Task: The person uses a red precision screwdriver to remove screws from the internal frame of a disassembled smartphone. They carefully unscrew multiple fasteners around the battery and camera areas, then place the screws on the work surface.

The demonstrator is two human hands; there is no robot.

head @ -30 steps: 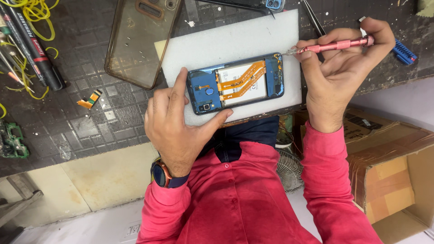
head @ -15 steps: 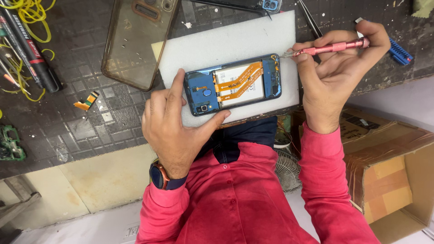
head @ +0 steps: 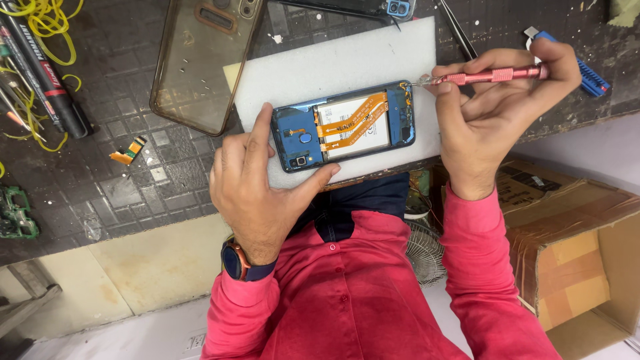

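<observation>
Left hand (head: 257, 190) presses the opened blue phone (head: 347, 125) onto the white foam pad (head: 313, 70). Right hand (head: 490, 110), fingers pinched around a pink screwdriver (head: 490, 75), touches its tip to the phone's 2 o'clock corner.

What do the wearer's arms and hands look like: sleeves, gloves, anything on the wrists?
Both arms wear long pinkish-red sleeves of a buttoned shirt. Left hand and right hand are bare, no gloves. The left wrist carries a dark round-faced watch on a dark strap. No rings show.
</observation>
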